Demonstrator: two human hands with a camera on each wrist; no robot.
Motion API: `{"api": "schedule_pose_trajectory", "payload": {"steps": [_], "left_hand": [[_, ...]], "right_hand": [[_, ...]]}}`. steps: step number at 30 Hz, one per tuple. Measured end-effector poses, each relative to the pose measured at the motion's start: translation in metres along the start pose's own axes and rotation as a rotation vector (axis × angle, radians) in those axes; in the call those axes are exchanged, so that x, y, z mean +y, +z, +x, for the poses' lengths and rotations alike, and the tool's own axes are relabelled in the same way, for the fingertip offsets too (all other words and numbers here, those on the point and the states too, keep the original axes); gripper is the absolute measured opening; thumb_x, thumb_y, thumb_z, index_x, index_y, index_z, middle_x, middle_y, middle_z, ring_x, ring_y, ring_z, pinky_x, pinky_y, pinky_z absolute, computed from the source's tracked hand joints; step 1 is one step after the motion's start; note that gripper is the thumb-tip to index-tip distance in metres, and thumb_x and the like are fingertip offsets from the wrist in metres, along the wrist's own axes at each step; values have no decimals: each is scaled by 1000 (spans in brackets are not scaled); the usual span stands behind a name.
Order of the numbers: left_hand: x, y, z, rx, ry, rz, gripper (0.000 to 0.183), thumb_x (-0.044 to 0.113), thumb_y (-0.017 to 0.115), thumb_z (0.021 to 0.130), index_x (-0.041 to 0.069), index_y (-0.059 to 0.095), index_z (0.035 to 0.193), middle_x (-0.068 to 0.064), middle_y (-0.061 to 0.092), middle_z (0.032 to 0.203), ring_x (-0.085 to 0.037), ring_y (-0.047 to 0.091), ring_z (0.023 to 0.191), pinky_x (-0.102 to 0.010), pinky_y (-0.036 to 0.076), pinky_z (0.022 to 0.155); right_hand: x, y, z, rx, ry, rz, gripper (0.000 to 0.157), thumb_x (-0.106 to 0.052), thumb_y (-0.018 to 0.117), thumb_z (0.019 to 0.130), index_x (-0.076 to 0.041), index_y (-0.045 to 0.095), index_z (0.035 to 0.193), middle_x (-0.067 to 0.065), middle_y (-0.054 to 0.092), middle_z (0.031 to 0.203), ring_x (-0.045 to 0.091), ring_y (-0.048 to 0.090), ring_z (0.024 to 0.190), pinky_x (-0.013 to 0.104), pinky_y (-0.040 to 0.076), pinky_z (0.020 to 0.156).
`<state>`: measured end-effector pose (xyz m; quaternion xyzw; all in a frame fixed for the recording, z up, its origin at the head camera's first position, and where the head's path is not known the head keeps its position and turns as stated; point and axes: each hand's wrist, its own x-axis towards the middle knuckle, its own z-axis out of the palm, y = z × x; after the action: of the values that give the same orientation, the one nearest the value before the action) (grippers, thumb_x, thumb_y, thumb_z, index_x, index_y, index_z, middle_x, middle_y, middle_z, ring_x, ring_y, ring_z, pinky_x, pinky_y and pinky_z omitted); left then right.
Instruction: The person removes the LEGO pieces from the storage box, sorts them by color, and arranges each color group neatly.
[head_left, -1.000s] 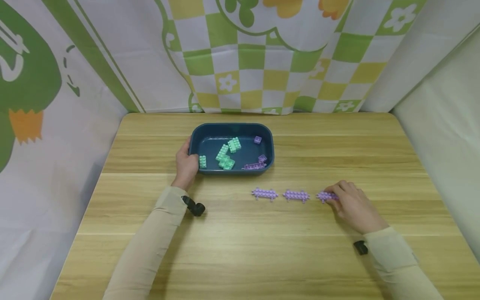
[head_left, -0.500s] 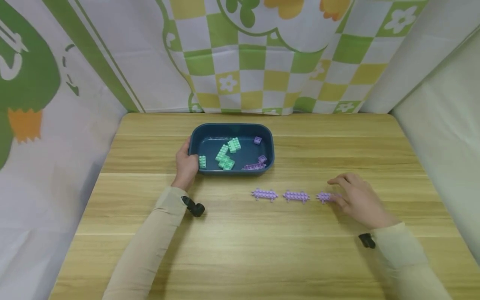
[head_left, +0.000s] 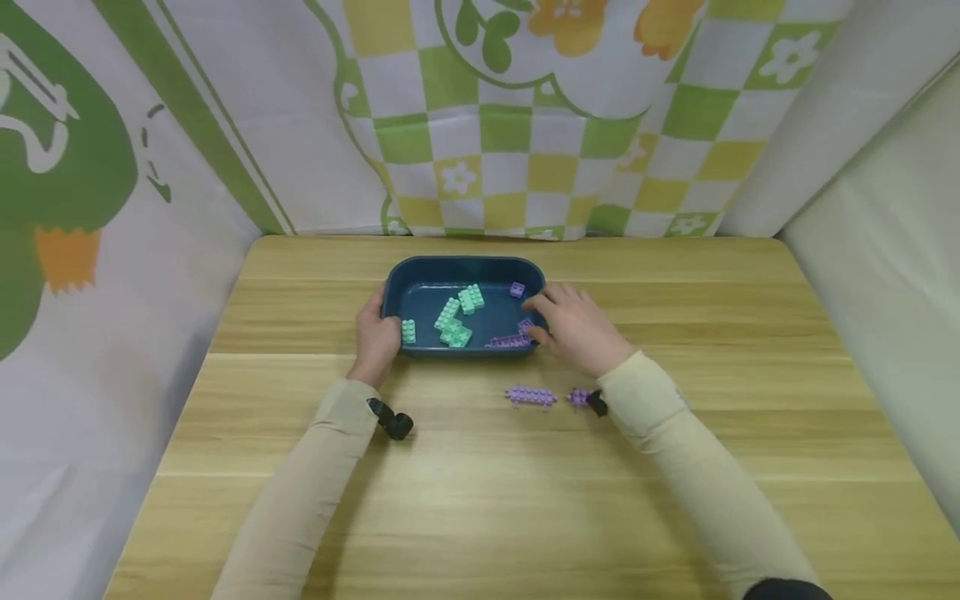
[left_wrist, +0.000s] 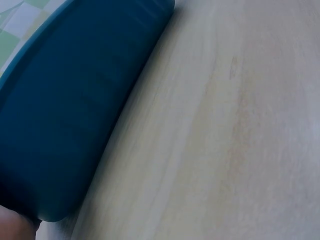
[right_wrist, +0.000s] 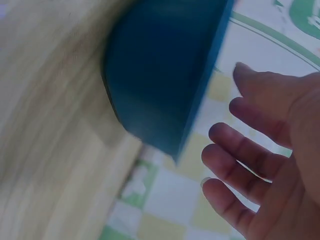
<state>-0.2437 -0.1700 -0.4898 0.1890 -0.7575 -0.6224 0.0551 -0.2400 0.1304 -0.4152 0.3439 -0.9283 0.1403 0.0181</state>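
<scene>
A dark blue plastic bin (head_left: 465, 352) stands at the back of the table. My left hand (head_left: 377, 342) grips its left end, thumb by the front corner; only a bit of that hand (left_wrist: 15, 225) shows in the left wrist view. Over the bin's right end hovers my right hand (head_left: 581, 329), fingers apart and slightly bent, holding nothing in the right wrist view. Beneath its fingertips lie a long purple brick piece (head_left: 508, 342) and a small purple brick (head_left: 525, 326). Another small purple brick (head_left: 517, 289) sits farther back. Several mint green bricks (head_left: 455, 333) occupy the bin's left and middle.
In front of the bin, a purple studded piece (head_left: 531, 396) lies on the wooden table (head_left: 480, 500). A second purple piece (head_left: 578, 397) beside it is partly covered by the right wrist camera (head_left: 597, 404). A patterned cloth (head_left: 502, 167) hangs behind the table.
My right hand has let go of the third purple piece at the row's right end and moved left and up to the bin; that piece is now hidden by the sleeve. My left hand stays put.
</scene>
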Motion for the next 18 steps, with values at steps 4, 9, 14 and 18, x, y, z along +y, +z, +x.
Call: {"api": "schedule_pose_trajectory", "payload": {"steps": [4, 9, 14, 18], "left_hand": [[-2, 2, 0, 9, 13, 1, 74, -15, 40, 77, 11, 44, 147, -5, 42, 150, -17, 32, 139, -30, 24, 115], [-3, 4, 0, 8, 16, -7, 75, -15, 40, 77, 11, 43, 147, -6, 41, 151, -18, 31, 140, -31, 23, 115], [-2, 4, 1, 9, 14, -15, 76, -15, 40, 76, 11, 42, 148, -5, 40, 151, -18, 30, 140, -31, 23, 115], [-1, 2, 0, 18, 13, -13, 76, -15, 40, 77, 12, 42, 148, -5, 40, 151, -17, 31, 140, -30, 23, 115]], "right_hand": [[-3, 16, 22, -104, 2, -28, 40, -25, 70, 89, -3, 64, 122, 11, 61, 109, 29, 56, 101, 45, 48, 90], [-6, 24, 38, -244, 12, -23, 43, -25, 72, 87, -2, 66, 122, 14, 61, 118, 30, 55, 106, 43, 48, 94], [-9, 24, 48, -328, 2, -30, 34, -24, 75, 85, -3, 72, 111, 11, 63, 109, 30, 56, 103, 42, 49, 93], [-11, 24, 55, -349, -1, -19, 26, -19, 77, 83, -5, 75, 104, 9, 64, 101, 29, 58, 97, 41, 51, 89]]}}
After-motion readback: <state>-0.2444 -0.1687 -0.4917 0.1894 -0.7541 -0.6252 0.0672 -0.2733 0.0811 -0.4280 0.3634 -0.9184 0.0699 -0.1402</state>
